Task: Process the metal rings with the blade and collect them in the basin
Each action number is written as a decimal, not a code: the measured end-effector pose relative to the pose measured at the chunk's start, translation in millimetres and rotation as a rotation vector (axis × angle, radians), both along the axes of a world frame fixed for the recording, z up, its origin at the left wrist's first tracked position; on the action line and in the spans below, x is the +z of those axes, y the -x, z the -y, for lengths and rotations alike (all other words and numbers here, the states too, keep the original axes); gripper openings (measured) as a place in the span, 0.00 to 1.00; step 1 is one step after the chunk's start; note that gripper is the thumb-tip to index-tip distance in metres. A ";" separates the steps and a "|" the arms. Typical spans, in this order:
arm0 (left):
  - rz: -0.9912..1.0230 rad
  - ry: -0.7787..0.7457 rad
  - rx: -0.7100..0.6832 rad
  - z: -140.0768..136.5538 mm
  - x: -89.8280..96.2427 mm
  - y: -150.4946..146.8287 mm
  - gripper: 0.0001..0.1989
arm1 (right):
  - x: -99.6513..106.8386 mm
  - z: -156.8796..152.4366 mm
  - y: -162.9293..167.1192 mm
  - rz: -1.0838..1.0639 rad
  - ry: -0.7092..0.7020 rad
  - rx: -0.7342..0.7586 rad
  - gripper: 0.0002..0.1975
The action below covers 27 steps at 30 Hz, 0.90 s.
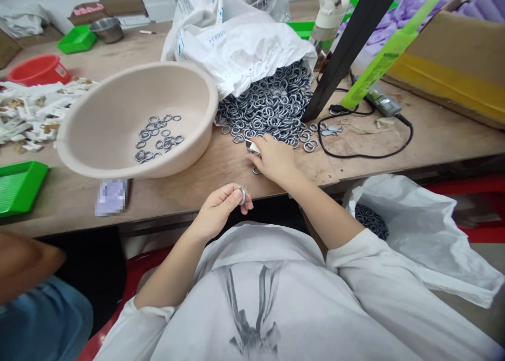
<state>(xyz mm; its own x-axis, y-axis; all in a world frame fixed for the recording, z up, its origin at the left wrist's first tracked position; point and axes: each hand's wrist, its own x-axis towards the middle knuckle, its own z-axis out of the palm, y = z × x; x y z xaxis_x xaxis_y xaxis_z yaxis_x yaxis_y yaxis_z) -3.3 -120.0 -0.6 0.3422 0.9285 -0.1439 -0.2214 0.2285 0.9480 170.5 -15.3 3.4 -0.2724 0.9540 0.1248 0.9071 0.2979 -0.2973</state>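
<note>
A: With the left hand [218, 209]?
B: Pinching a grey ring [243, 195] between thumb and fingers — right by the near edge of the table [189, 192]!
A: With the right hand [274, 160]?
B: Grasping a small white-and-dark piece [253, 147] — just beside the heaped rings [272, 106]!

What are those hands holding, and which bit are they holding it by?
The left hand pinches a grey ring by its rim. The right hand grips a small black-and-white thing; its gripped end is hidden.

The left hand [221, 207] pinches a grey ring [242, 195], the right hand [275, 160] a small black-and-white object [253, 147].
</note>
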 end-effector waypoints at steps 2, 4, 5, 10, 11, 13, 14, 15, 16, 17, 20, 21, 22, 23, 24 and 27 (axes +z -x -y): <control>0.032 0.073 0.055 -4.6 -1.5 0.4 0.14 | 1.7 -13.5 5.5 0.145 0.001 -0.002 0.16; 0.072 0.146 0.137 -9.3 -2.9 1.3 0.14 | 1.6 -24.1 10.5 0.209 -0.005 0.017 0.14; 0.090 0.181 0.184 -11.7 -3.2 2.0 0.13 | 1.2 -28.4 12.4 0.222 -0.009 0.018 0.15; 0.162 0.272 0.305 -24.2 -2.3 5.3 0.11 | 2.0 -42.0 16.6 0.222 -0.007 0.010 0.16; 0.166 0.272 0.310 -26.6 -2.5 5.1 0.11 | 3.0 -43.2 16.6 0.210 -0.003 0.014 0.15; 0.155 0.247 0.331 -30.5 -3.8 3.5 0.11 | 5.2 -42.8 16.1 0.133 -0.014 0.007 0.13; 0.138 0.212 0.356 -31.9 -4.9 2.2 0.11 | 6.1 -40.4 15.8 0.050 -0.016 0.002 0.12; 0.108 0.160 0.388 -32.8 -6.3 0.8 0.10 | 6.7 -36.3 15.6 -0.067 0.004 0.005 0.10; 0.062 0.092 0.425 -33.1 -7.6 -0.6 0.10 | 6.8 -30.4 15.5 -0.218 0.055 0.026 0.09; -0.003 0.014 0.457 -32.9 -8.8 -1.9 0.11 | 6.6 -22.8 15.6 -0.392 0.139 0.069 0.10; -0.262 -0.212 0.447 -29.8 -10.9 -5.1 0.16 | 4.2 4.8 16.1 -0.915 0.485 0.261 0.15; -0.336 -0.264 0.421 -28.3 -11.4 -5.8 0.19 | 3.3 13.8 16.2 -1.047 0.578 0.295 0.17; -0.393 -0.302 0.401 -26.9 -11.8 -6.4 0.21 | 2.7 21.8 16.3 -1.148 0.658 0.306 0.19; -0.431 -0.325 0.393 -25.6 -12.4 -6.9 0.23 | 2.4 28.7 16.5 -1.225 0.725 0.295 0.22; -0.450 -0.335 0.398 -24.5 -13.1 -7.3 0.24 | 2.4 34.3 16.9 -1.283 0.781 0.274 0.24; -0.404 -0.313 0.421 -22.0 -14.6 -9.4 0.22 | 2.5 45.8 21.1 -1.401 0.857 0.223 0.27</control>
